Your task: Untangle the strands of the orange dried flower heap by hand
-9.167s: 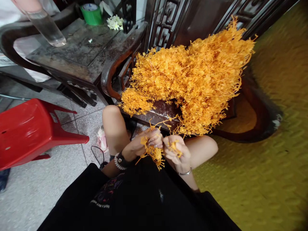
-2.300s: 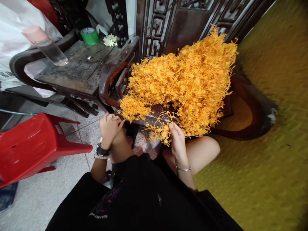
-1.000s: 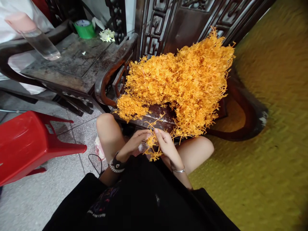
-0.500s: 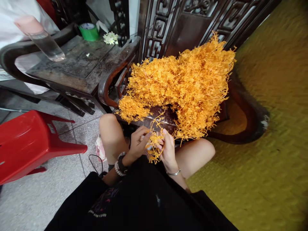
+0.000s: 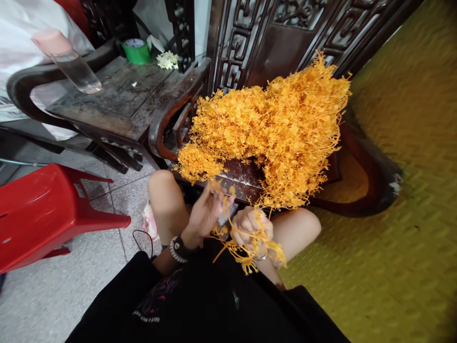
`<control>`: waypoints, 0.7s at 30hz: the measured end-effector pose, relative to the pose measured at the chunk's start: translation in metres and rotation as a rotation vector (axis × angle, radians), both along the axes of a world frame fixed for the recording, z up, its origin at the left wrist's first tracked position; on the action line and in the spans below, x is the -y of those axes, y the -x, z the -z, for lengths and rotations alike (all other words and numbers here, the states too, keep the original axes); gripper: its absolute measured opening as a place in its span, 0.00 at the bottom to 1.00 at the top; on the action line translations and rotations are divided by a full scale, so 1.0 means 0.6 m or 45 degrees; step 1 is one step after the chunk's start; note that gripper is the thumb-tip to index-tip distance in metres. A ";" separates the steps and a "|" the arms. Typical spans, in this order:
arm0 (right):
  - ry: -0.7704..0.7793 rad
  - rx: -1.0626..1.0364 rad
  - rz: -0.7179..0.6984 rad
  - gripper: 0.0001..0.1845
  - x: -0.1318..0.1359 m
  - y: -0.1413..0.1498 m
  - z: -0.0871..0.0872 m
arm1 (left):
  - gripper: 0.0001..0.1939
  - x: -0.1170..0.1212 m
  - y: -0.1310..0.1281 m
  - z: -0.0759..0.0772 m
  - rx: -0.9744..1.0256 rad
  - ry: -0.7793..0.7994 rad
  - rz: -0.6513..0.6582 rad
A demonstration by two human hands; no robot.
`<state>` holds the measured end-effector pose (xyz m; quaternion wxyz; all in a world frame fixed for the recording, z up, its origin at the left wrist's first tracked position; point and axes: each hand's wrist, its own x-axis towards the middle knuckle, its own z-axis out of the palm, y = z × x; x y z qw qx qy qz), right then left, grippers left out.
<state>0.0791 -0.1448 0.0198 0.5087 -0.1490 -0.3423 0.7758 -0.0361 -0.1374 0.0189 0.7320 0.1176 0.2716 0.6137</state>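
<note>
My left hand [image 5: 207, 212] is raised over my lap, its fingers partly smeared by motion, with bits of an orange sprig at its fingertips. My right hand [image 5: 252, 226] is closed in a fist round a small bunch of thin, branching orange sprigs [image 5: 246, 264]. Strands hang below that fist over my black shirt, and a thin one runs up between the hands. Beyond them a large heap of the same orange sprigs [image 5: 285, 124] lies on a dark wooden chair [image 5: 239, 178]. A smaller orange clump [image 5: 200, 163] sits at the heap's left front.
To the left a dark wooden side table [image 5: 107, 105] bears a bottle with a pink cap [image 5: 76, 69], green tape [image 5: 136, 51] and pale flowers [image 5: 167, 60]. A red plastic stool [image 5: 39, 209] stands on the floor at left. A yellow textured surface [image 5: 400, 267] covers the right side.
My hands have moved apart. The right one has turned into a fist and shifted right and down with the orange bunch; the left one has moved slightly up and left.
</note>
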 end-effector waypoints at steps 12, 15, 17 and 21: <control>0.346 0.484 0.751 0.19 -0.024 -0.026 -0.013 | 0.12 0.005 0.017 0.003 -0.749 -0.446 -0.212; 0.299 0.615 0.930 0.15 -0.027 -0.027 -0.001 | 0.13 0.001 0.017 0.002 -0.480 -0.325 -0.135; 0.269 0.642 1.005 0.13 -0.027 -0.026 0.006 | 0.11 -0.001 0.017 0.002 -0.368 -0.243 -0.029; 0.143 0.710 1.062 0.13 -0.024 -0.024 0.012 | 0.07 -0.003 0.014 0.005 -0.306 -0.185 0.056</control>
